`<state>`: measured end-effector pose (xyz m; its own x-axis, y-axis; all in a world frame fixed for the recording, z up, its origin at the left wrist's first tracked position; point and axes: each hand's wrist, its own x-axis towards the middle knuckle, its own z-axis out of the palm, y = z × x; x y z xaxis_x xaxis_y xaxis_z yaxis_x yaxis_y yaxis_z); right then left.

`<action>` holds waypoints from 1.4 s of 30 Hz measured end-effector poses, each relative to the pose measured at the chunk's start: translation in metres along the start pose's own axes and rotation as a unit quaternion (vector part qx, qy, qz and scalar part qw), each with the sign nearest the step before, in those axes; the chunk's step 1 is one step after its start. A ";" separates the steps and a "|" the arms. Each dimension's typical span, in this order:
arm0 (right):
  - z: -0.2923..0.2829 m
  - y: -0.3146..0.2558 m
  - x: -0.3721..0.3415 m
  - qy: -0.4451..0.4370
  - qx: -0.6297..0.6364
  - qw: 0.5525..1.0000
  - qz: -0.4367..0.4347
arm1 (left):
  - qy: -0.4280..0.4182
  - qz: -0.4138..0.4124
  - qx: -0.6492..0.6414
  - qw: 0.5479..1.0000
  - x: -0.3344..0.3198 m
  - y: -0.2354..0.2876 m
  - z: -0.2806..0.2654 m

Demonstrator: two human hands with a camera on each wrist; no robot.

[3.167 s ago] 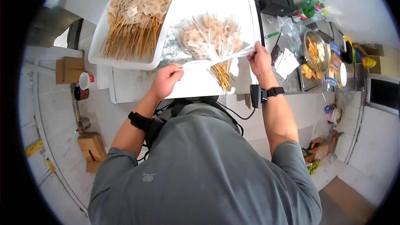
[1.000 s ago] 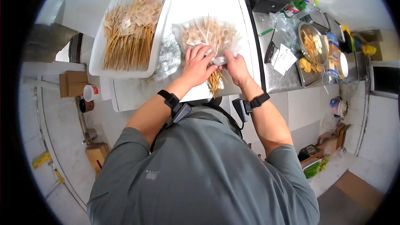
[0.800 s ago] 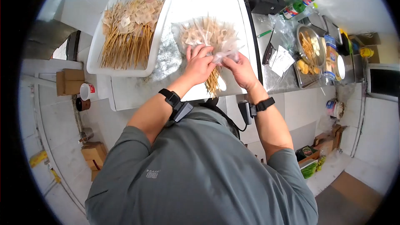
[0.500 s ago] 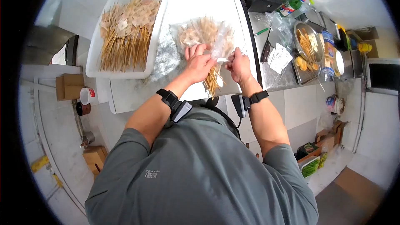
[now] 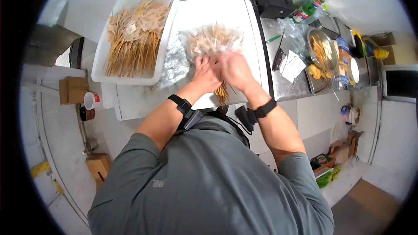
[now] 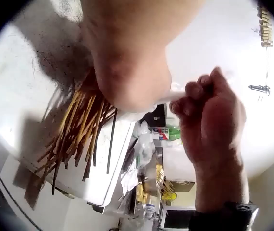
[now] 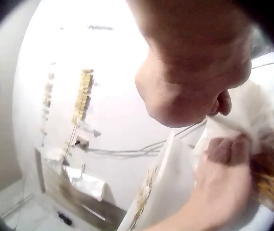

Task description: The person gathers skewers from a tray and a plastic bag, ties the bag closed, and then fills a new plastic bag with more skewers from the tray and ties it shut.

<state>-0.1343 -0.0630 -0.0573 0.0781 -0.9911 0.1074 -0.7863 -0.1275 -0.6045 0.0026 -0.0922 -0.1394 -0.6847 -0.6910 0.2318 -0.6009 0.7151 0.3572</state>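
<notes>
A clear plastic bag point(image 5: 198, 45) wraps the topped heads of a bundle of skewers lying on the white tabletop point(image 5: 209, 11). Bare stick ends point(image 5: 221, 95) point toward the person. My left hand point(image 5: 207, 75) grips the bunched plastic at the neck of the bundle; the right wrist view shows its fingers point(image 7: 228, 150) curled at the plastic. Raised just above it, my right hand point(image 5: 237, 70) pinches a twisted strip of the bag point(image 6: 171, 97), stretched between the two hands in the left wrist view. The hands hide most of the neck.
A white tub point(image 5: 98, 58) full of similar skewers stands to the left. At the right are a knife point(image 5: 278, 57), paper slips point(image 5: 292, 66), a metal bowl point(image 5: 322, 48) of food, green bottles point(image 5: 310, 8) and a black machine point(image 5: 273, 3).
The hands were wide apart, holding the bag's ends out to each side; they came together at the neck. In the last half second my right hand has moved left and up, beside my left.
</notes>
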 end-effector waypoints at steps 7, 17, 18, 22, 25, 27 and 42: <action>0.016 -0.021 0.007 -0.065 0.098 0.991 -0.070 | -0.017 0.026 0.020 0.999 -0.006 -0.016 0.003; 0.030 0.042 -0.015 -0.032 0.116 0.992 -0.044 | -0.142 -0.128 -0.256 0.948 0.005 -0.032 -0.014; 0.032 0.043 -0.017 -0.032 0.117 0.992 -0.043 | -0.140 -0.124 -0.217 0.958 0.005 -0.032 -0.014; 0.035 0.043 -0.021 -0.038 0.069 0.997 0.018 | -0.024 -0.075 -0.145 0.986 0.000 -0.026 -0.009; 0.041 0.045 -0.018 -0.035 0.043 0.998 0.041 | -0.018 -0.081 -0.132 0.988 0.001 -0.023 -0.011; 0.042 0.047 -0.015 -0.032 0.038 0.998 0.043 | 0.016 -0.078 -0.108 0.991 -0.001 -0.016 -0.009; 0.025 0.038 -0.016 -0.090 -0.090 0.992 -0.018 | 0.030 0.012 -0.064 0.997 0.008 -0.012 -0.019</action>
<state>-0.1502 -0.0534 -0.1020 0.2029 -0.9788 -0.0262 -0.8762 -0.1696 -0.4512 0.0122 -0.1081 -0.1248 -0.6698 -0.6816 0.2946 -0.5242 0.7150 0.4627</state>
